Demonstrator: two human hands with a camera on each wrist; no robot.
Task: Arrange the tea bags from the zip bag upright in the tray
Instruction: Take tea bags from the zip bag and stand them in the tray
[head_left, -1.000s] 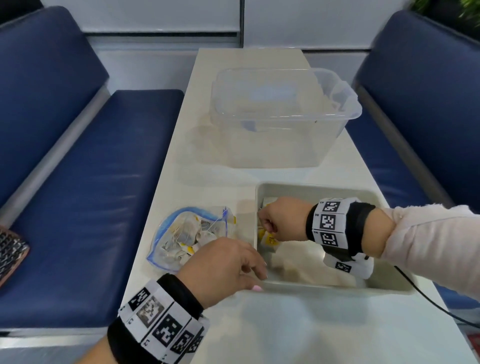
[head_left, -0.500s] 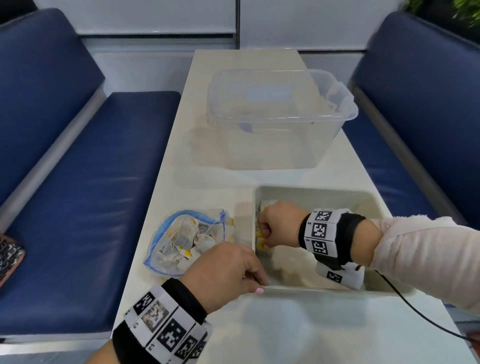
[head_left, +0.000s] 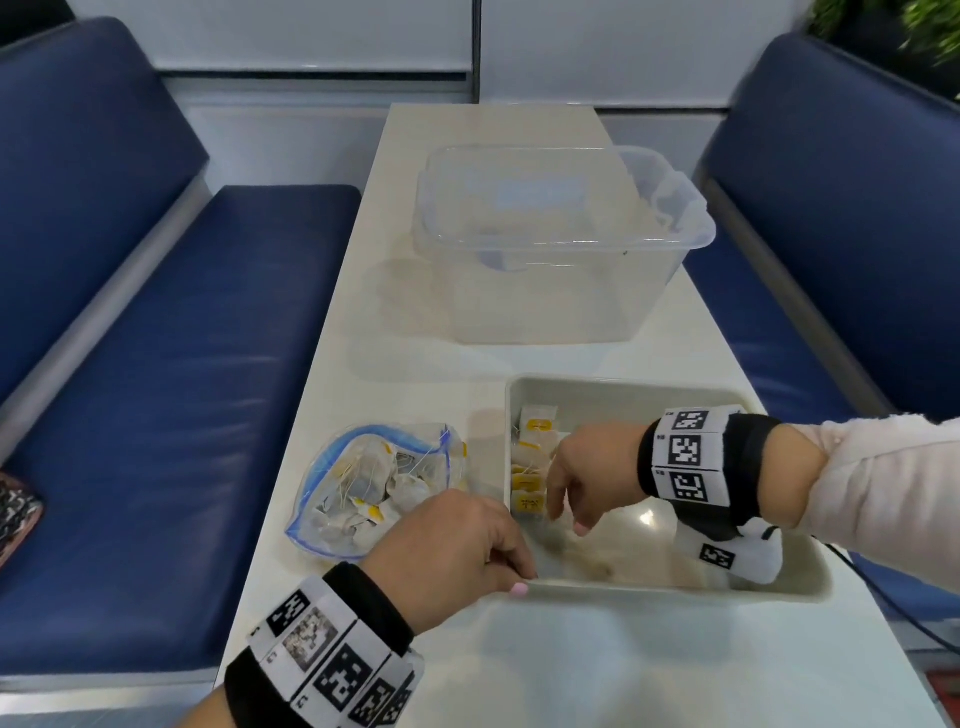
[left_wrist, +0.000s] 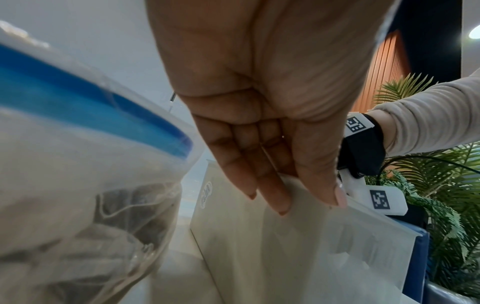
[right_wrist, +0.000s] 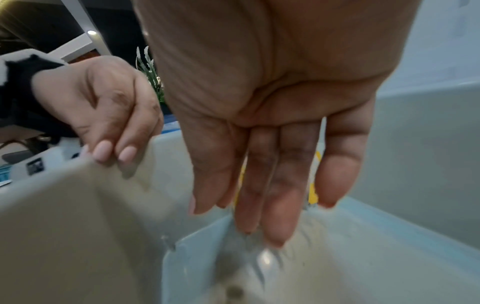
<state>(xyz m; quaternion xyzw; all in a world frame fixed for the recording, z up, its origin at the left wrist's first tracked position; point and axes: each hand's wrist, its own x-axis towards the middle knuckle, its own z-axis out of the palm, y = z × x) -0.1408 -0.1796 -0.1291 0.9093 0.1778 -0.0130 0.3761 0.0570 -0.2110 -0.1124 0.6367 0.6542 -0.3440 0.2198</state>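
A grey tray (head_left: 623, 385) lies on the white table, with several yellow-tagged tea bags (head_left: 530, 467) standing in a row along its left wall. To its left lies the open blue-rimmed zip bag (head_left: 374, 483), holding several more tea bags. My left hand (head_left: 457, 551) pinches the tray's near-left corner; the left wrist view shows its fingers (left_wrist: 272, 201) and thumb on the tray (left_wrist: 259, 257) beside the zip bag (left_wrist: 78, 185). My right hand (head_left: 576, 483) hangs over the tray just right of the row, fingers straight and empty, as the right wrist view confirms for the right hand (right_wrist: 259, 216).
A large clear plastic bin (head_left: 550, 244) stands on the table behind the tray. Blue benches (head_left: 182, 415) flank the table on both sides. A patterned object (head_left: 15, 514) lies on the left bench. A black cable (head_left: 883, 597) trails off the table's right edge.
My right hand was a fist down at the row of tea bags; it has let go, opened and drawn back to the right. The left hand stays on the tray's corner.
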